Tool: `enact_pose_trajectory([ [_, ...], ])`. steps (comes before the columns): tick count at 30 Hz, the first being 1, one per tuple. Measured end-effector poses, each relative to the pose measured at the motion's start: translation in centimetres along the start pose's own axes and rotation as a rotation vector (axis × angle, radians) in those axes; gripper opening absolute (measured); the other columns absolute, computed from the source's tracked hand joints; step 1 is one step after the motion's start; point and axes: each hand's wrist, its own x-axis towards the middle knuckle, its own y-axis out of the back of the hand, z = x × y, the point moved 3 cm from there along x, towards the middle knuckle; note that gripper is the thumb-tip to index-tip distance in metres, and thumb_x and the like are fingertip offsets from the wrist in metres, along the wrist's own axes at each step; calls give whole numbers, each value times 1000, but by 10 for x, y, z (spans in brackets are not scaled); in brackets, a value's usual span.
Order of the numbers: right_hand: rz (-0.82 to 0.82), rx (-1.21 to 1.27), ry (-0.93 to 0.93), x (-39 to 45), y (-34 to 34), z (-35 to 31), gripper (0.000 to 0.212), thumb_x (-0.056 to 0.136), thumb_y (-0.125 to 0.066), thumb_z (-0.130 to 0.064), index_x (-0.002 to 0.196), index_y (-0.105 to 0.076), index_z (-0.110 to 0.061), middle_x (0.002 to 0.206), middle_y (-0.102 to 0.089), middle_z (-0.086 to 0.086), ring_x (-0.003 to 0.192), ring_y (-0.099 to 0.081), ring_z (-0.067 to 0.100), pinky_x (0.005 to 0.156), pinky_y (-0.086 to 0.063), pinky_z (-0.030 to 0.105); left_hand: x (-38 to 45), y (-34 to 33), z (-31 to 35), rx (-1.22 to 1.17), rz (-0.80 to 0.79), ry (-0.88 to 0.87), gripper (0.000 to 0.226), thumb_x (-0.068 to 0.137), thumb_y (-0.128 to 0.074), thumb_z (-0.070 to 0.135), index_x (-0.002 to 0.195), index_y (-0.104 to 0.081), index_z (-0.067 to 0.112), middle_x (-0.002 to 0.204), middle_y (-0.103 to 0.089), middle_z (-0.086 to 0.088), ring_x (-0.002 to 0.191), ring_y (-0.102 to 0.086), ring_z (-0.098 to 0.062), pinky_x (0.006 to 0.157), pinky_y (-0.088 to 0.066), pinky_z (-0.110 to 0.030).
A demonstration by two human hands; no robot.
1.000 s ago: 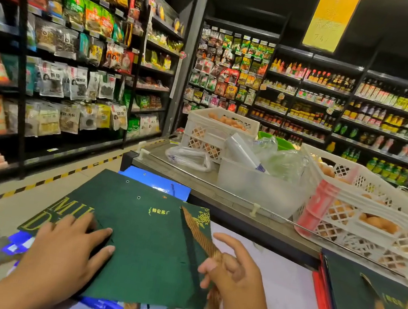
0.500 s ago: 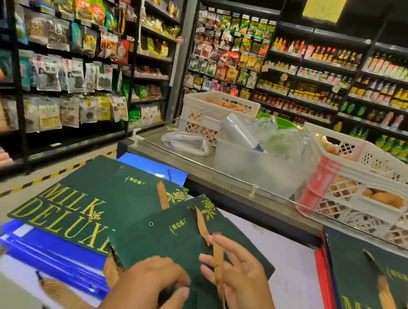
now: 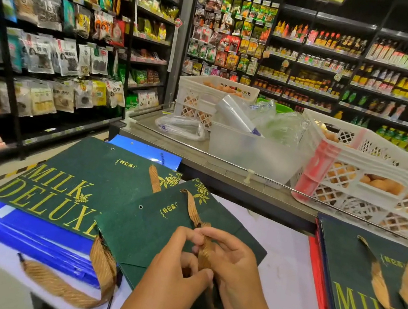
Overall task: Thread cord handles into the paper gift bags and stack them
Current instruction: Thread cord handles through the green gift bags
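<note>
Threading is under way: both hands, left (image 3: 176, 264) and right (image 3: 231, 264), pinch the cord (image 3: 193, 209) over the green bag (image 3: 160, 229), just right of the stack (image 3: 65, 186). Next, the cord's free end likely needs feeding through the empty hole (image 3: 140, 206).

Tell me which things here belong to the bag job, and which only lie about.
Job: green bag; gold cord, pinched by both hands, left, right; stacks of bags, left and right.
Lying about: white crates; clear tub; store shelves.
</note>
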Motion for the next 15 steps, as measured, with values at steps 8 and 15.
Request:
enact_pose_trajectory([
  [8, 210, 116, 50, 6, 18, 6, 24, 97, -59, 6, 102, -79, -6, 106, -77, 17, 94, -70, 31, 86, -54, 45, -16, 25, 5, -475, -52, -38, 39, 77, -73, 9, 115, -61, 6, 64, -61, -25, 59, -67, -37, 59, -53, -34],
  [15, 364, 179, 69, 8, 32, 15, 18, 93, -64, 9, 95, -80, 0, 96, -75, 23, 76, -61, 28, 70, -51, 38, -12, 85, -3, -278, 140, -88, 8, 81, -80, 6, 79, -73, 10, 72, -67, -23, 54, -56, -23, 55, -47, -21],
])
